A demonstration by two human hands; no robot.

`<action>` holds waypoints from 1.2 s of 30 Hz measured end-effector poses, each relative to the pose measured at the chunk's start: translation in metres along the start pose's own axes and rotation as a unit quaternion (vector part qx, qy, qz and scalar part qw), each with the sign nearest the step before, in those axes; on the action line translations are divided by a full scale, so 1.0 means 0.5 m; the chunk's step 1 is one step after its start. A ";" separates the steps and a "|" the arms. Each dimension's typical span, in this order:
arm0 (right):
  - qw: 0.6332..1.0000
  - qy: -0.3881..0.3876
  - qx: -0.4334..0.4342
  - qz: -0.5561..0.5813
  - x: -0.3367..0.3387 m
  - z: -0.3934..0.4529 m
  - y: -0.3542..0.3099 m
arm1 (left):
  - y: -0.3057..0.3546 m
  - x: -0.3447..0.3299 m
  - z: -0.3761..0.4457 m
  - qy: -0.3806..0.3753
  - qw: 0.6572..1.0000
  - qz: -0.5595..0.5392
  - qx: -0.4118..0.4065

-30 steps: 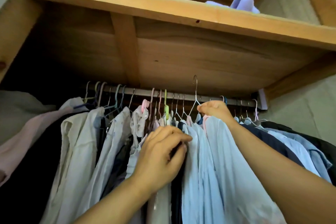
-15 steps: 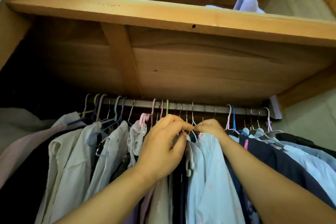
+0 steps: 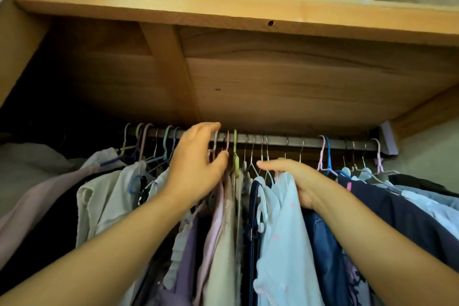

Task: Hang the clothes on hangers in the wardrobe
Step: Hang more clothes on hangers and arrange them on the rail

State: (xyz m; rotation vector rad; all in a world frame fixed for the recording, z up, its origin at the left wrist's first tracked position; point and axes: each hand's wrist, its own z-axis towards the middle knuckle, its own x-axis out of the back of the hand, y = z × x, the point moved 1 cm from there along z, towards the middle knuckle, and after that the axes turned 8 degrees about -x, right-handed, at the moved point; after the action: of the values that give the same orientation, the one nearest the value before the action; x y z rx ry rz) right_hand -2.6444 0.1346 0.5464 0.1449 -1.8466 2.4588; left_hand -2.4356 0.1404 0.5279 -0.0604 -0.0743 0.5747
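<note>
Crowded left end: we see pale shirts (image 3: 104, 196) packed against coloured hangers (image 3: 149, 156) on the rail (image 3: 293, 142); any push leftward could, we judge, jam them tighter or tip a hook off.
Left hand: our left hand (image 3: 196, 169) is raised at the rail, fingers loosely bent about the pink hook (image 3: 215, 141), thumb near the green hanger (image 3: 235, 156); whether it truly grips a hook we cannot tell.
Risk at the hooks: thin wire hooks (image 3: 260, 151) sit crowded between the two hands, and we think a tug on one could drag its neighbours along or lift one clear of the rail.
Light blue garment: it hangs in the wardrobe just right of centre (image 3: 283, 218), its shoulder under our right hand.
Right hand: our right hand (image 3: 295, 176) lies over that shoulder, fingers curled onto the cloth and holding it down.
Risk at the shoulder: if the hand lets go unevenly, we judge the thin fabric could slide off its hanger and drop among the dark clothes (image 3: 397, 211) to the right.
Shelf above: the wooden shelf (image 3: 223, 10) hangs low over the rail, leaving little room to lift a hook free.
</note>
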 end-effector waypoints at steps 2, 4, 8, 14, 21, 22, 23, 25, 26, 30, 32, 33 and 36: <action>0.999 -0.029 -0.030 -0.005 -0.022 -0.013 0.011 | -0.022 -0.001 0.004 -0.024 0.995 -0.032 0.096; 0.999 -0.032 -0.040 -0.004 -0.029 -0.005 0.020 | -0.037 -0.012 -0.013 -0.047 0.985 -0.067 0.150; 0.998 -0.046 -0.022 0.027 -0.062 0.000 0.022 | -0.054 -0.027 -0.059 -0.074 0.951 -0.230 0.192; 0.997 -0.052 0.039 0.052 -0.108 0.029 0.028 | -0.106 -0.047 -0.072 -0.077 0.947 -0.265 0.162; 0.995 -0.030 0.084 0.049 -0.176 0.070 0.048 | -0.131 -0.042 -0.077 -0.085 0.959 -0.246 0.112; 0.995 -0.023 0.088 0.043 -0.181 0.073 0.051 | -0.134 -0.039 -0.079 -0.087 0.959 -0.245 0.112; 0.995 -0.017 0.090 0.039 -0.182 0.074 0.056 | -0.134 -0.037 -0.079 -0.087 0.959 -0.244 0.111; 0.995 -0.011 0.093 0.021 -0.173 0.077 0.064 | -0.135 -0.036 -0.080 -0.084 0.963 -0.237 0.099; 0.995 -0.013 0.094 0.006 -0.168 0.075 0.067 | -0.131 -0.036 -0.079 -0.079 0.967 -0.227 0.089; 0.994 0.004 0.074 -0.086 -0.154 0.036 0.063 | -0.110 -0.037 -0.066 -0.058 0.978 -0.190 0.056; 0.992 0.029 0.061 -0.111 -0.152 0.015 0.053 | -0.101 -0.037 -0.054 -0.057 0.984 -0.161 0.050; 0.991 0.040 0.058 -0.116 -0.151 0.002 0.047 | -0.096 -0.038 -0.049 -0.052 0.986 -0.152 0.051; 0.991 0.039 0.080 -0.101 -0.148 -0.022 0.044 | -0.085 -0.049 -0.041 -0.033 0.982 -0.158 0.097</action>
State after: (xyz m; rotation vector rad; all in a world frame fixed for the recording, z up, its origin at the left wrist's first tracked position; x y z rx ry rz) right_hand -2.5737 0.1397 0.5141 0.2288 -1.5220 2.4320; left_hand -2.4310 0.0907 0.5095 0.1584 -0.0905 0.2644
